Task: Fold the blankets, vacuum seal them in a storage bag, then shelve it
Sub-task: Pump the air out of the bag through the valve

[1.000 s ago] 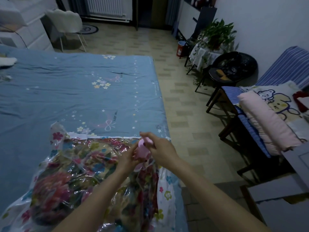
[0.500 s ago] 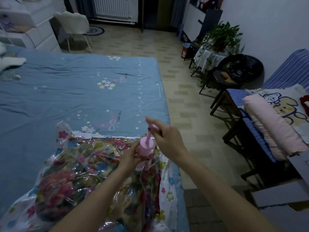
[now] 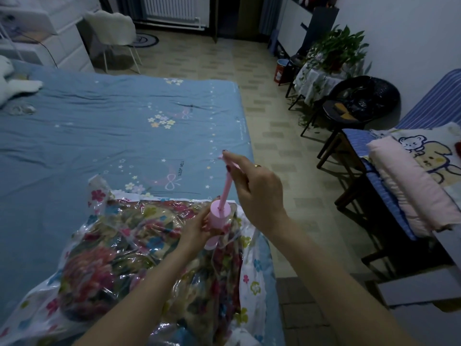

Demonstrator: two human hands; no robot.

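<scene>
A clear storage bag (image 3: 249, 278) with flower print lies on the near right corner of the bed (image 3: 112, 136). Inside it sits a folded floral blanket (image 3: 119, 260). A pink hand pump (image 3: 219, 218) stands upright on the bag near its right edge. My left hand (image 3: 197, 228) is wrapped around the pump's barrel. My right hand (image 3: 254, 186) grips the pump's handle, with the pink rod drawn far out above the barrel.
Tiled floor (image 3: 269, 136) runs along the bed's right side. A bench (image 3: 389, 196) at the right carries a folded pink blanket (image 3: 409, 186) and a bear-print cloth (image 3: 429, 151). Farther back stand a black chair (image 3: 359, 103), a potted plant (image 3: 334, 48) and a white chair (image 3: 112, 28).
My right hand has pulled the pump's handle upward and away, drawing the rod out of the barrel. My left hand stays on the barrel.
</scene>
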